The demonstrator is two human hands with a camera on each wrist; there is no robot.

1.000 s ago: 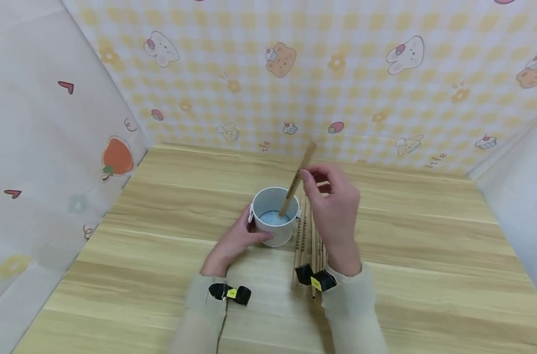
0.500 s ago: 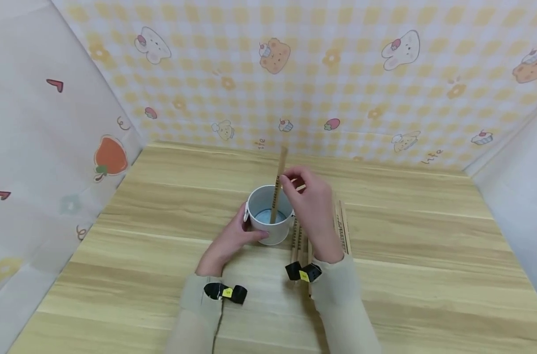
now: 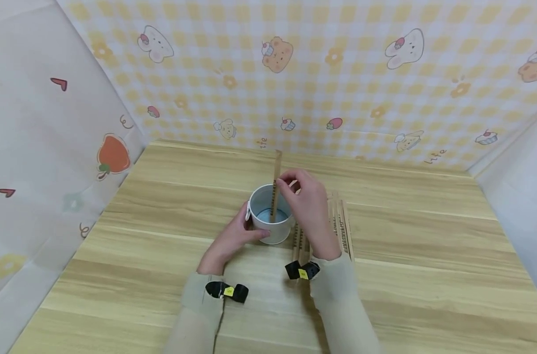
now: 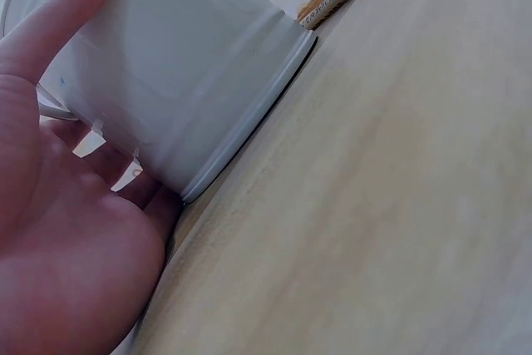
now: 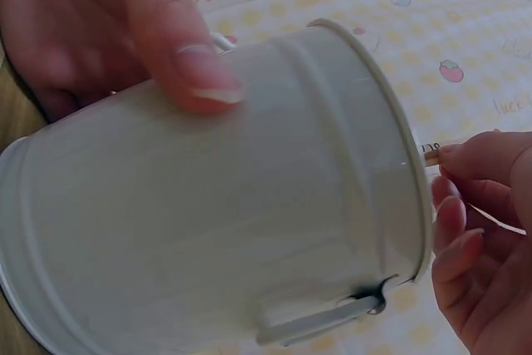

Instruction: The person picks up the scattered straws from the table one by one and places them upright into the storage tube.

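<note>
A small white pail [image 3: 271, 231] with side loops stands upright on the wooden table. My left hand [image 3: 234, 241] holds its left side, the thumb across the front and the other fingers behind. In the left wrist view the left hand [image 4: 75, 205] is close against the pail wall. My right hand [image 3: 307, 206] pinches a slim wooden stick [image 3: 275, 194] with dark printed lettering between thumb and fingertips. The stick stands nearly upright, its lower part inside the pail. In the right wrist view only a short piece of the stick [image 5: 431, 155] shows past the rim.
Several similar printed sticks [image 3: 343, 231] lie side by side on the table [image 3: 419, 255], right of the pail and partly under my right forearm. A yellow-checked cloth [image 3: 339, 88] rises behind the table, and a white patterned sheet [image 3: 51, 147] hangs at the left.
My right hand has moved left and slightly down, turning the stick from a rightward lean to nearly upright in the pail. The left hand keeps its hold on the pail.
</note>
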